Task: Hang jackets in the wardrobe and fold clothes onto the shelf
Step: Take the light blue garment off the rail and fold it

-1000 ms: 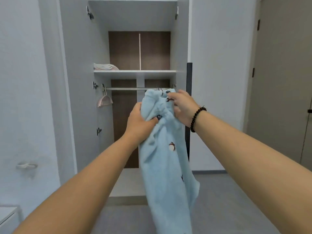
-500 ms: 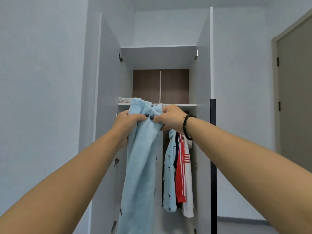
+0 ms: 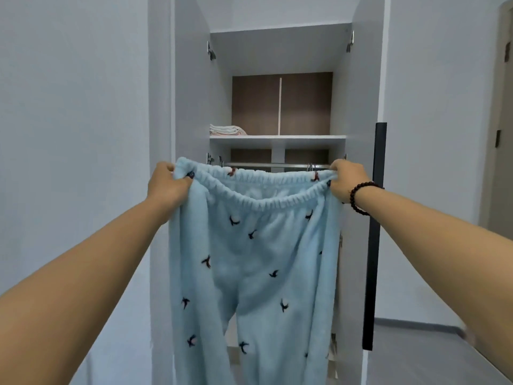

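Both hands gripped the waistband of the light-blue fleece trousers (image 3: 249,259), one corner each: left hand (image 3: 166,184) with fingers curled over the left end, right hand (image 3: 345,180) pinching the right end. Arms were stretched forward and apart, so the trousers hung flat and open, probably to square them for folding. They hung in front of the open wardrobe, below the shelf (image 3: 277,138) with its folded stack (image 3: 226,130) far left.

White wardrobe shelf (image 3: 291,140), folded pale clothes (image 3: 226,130) stacked at its left end
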Available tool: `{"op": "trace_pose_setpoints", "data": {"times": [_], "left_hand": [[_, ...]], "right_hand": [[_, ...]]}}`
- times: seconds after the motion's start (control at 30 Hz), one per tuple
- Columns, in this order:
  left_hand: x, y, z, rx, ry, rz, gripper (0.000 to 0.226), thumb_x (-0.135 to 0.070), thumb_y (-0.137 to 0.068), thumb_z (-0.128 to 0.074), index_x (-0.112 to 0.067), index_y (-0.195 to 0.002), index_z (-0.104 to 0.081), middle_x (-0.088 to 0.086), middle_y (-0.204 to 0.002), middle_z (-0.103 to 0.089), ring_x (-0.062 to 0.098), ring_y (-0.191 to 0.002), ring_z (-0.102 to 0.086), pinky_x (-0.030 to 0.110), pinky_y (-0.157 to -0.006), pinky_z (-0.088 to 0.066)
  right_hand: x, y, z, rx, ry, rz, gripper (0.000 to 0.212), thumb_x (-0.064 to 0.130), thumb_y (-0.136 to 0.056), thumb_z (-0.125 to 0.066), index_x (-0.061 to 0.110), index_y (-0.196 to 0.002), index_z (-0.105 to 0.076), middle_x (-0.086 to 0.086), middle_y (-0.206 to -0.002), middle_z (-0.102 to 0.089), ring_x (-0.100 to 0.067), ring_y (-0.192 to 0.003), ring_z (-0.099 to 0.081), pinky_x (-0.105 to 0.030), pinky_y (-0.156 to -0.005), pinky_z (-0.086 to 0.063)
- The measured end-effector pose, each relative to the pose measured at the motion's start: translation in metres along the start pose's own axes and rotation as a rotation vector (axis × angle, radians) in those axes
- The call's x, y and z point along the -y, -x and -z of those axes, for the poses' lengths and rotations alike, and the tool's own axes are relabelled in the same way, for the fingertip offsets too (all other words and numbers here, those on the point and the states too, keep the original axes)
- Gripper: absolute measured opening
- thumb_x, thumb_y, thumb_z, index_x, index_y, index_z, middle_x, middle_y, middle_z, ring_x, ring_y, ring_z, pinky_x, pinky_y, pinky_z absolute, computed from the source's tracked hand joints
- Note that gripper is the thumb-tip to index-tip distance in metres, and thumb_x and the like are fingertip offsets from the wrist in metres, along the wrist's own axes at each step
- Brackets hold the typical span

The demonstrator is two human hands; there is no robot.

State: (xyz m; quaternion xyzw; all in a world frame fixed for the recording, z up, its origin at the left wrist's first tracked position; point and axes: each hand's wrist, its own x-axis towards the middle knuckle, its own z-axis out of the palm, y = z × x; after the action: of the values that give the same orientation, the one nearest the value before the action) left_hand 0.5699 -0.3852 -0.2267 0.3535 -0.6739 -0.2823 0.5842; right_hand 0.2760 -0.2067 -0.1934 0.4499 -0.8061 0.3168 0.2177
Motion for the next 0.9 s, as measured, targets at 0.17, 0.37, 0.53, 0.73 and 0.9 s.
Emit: {"op": "trace_pose_setpoints", "data": {"times": [0.17, 0.37, 0.53, 0.73, 0.9], "left_hand": [[0.016, -0.004, 0.006, 0.156, -0.309, -0.501, 0.043, 0.004, -0.089, -0.051, -0.02, -0.124, -0.049, 0.008, -0.118, -0.051, 0.021, -0.105, -0.048, 0.029, -0.09, -0.036], [0.019, -0.007, 0.005, 0.471, -0.703, -0.644, 0.048, 0.015, -0.083, -0.044, -0.014, -0.118, -0.059, 0.008, -0.108, -0.04, 0.032, -0.1, -0.05, 0.038, -0.092, -0.043], [0.009, 0.014, -0.006, 0.547, -0.718, -0.62, 0.026, -0.029, -0.086, -0.037, -0.017, -0.099, -0.057, 0.0, -0.088, -0.042, 0.022, -0.084, -0.046, 0.03, -0.074, -0.031], [0.015, 0.02, 0.01, 0.541, -0.663, -0.846, 0.024, -0.037, -0.083, -0.071, -0.024, -0.082, -0.05, -0.005, -0.079, -0.046, 0.013, -0.07, -0.049, 0.029, -0.065, -0.039], [0.011, 0.021, 0.02, 0.422, -0.649, -0.846, 0.027, -0.036, -0.086, -0.065, -0.01, -0.082, -0.067, 0.001, -0.082, -0.051, 0.022, -0.066, -0.052, 0.038, -0.064, -0.045]], "right_hand": [[-0.038, 0.005, -0.002, 0.077, 0.082, 0.333, 0.036, -0.007, -0.086, -0.042, 0.027, -0.095, -0.043, 0.0, -0.094, -0.049, -0.019, -0.069, -0.047, -0.025, -0.053, -0.035], [-0.064, 0.007, -0.001, 0.289, 0.39, 0.449, 0.042, -0.009, -0.087, -0.042, 0.021, -0.105, -0.066, -0.002, -0.104, -0.041, -0.023, -0.083, -0.046, -0.029, -0.068, -0.038], [-0.065, 0.007, 0.002, 0.347, 0.405, 0.352, 0.017, 0.005, -0.087, -0.046, -0.001, -0.076, -0.057, -0.009, -0.083, -0.042, -0.026, -0.08, -0.044, -0.035, -0.071, -0.039], [-0.077, 0.03, 0.016, 0.37, 0.374, 0.491, 0.048, 0.047, -0.087, -0.058, 0.002, -0.074, -0.058, -0.003, -0.073, -0.048, -0.015, -0.062, -0.043, -0.029, -0.058, -0.036], [-0.076, 0.043, 0.024, 0.226, 0.273, 0.716, 0.033, 0.023, -0.095, -0.056, 0.003, -0.069, -0.06, 0.004, -0.073, -0.04, -0.014, -0.058, -0.041, -0.027, -0.059, -0.036]]}}
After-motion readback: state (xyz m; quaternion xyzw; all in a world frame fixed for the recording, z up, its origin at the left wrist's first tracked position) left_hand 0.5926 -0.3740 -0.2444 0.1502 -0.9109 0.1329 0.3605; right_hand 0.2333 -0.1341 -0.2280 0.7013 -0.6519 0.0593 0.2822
